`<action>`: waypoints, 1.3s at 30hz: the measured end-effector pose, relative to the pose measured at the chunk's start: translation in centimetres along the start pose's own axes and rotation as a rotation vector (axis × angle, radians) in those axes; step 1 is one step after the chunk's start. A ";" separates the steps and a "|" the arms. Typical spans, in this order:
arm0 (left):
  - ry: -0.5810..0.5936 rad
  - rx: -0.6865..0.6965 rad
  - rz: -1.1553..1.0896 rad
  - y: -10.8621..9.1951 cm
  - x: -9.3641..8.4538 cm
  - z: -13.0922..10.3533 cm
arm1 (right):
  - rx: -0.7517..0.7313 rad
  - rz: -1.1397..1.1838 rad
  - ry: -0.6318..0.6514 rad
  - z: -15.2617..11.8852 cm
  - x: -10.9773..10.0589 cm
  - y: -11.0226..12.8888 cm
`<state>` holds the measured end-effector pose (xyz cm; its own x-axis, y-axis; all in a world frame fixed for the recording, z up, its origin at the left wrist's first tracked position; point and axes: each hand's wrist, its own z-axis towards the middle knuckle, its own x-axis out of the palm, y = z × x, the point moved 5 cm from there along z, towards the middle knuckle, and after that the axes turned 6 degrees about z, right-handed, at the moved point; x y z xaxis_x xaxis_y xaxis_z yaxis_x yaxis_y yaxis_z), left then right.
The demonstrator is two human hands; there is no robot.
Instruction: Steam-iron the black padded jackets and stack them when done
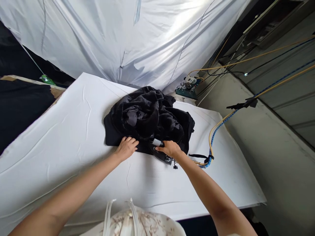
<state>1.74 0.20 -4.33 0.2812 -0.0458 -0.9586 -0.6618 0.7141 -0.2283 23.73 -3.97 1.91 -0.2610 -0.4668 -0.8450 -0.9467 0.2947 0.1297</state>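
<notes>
Resting the left hand (pixel 127 147), palm down with fingers loosely unfolded, on the near edge of the black fabric (pixel 145 113), left of its middle. Wrapping the right hand (pixel 171 149) firmly around the handle of an iron (pixel 161 156), at the near edge of the black fabric, right of its middle. Holding the two hands apart, with a smooth strip of the black fabric showing between them. Slanting the iron so that its metal fittings (pixel 175 165) are jutting out past the near edge of the black fabric; not telling from this angle how much of the iron's sole is touching cloth. Seeing the black fabric lying bunched on a white-covered table (pixel 61 147), piling plush folds towards its far side and lying flatter along its near edge. Trailing blue and yellow hoses (pixel 212 139) upwards to the right of the black fabric, bound by a black tie (pixel 209 159). Finding a white sheet (pixel 110 32) hanging beyond the black fabric, and a device with a dark green base (pixel 187 91) standing beyond it to the right.
</notes>
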 end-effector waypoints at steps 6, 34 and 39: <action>0.138 -0.270 -0.022 2.6 1.5 -0.7 | 0.014 -0.030 0.000 -0.5 -0.3 -2.8; 0.002 -0.884 0.142 14.0 -0.4 -4.0 | -0.041 -0.083 -0.031 -0.9 0.5 -6.0; -0.017 -0.917 0.137 14.2 -0.6 -4.0 | -0.072 -0.070 -0.015 -1.1 0.2 -6.9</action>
<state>-10.62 7.53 -7.67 0.1650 0.0135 -0.9862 -0.9789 -0.1197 -0.1654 29.99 -7.04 1.42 -0.1918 -0.4710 -0.8611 -0.9737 0.2009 0.1070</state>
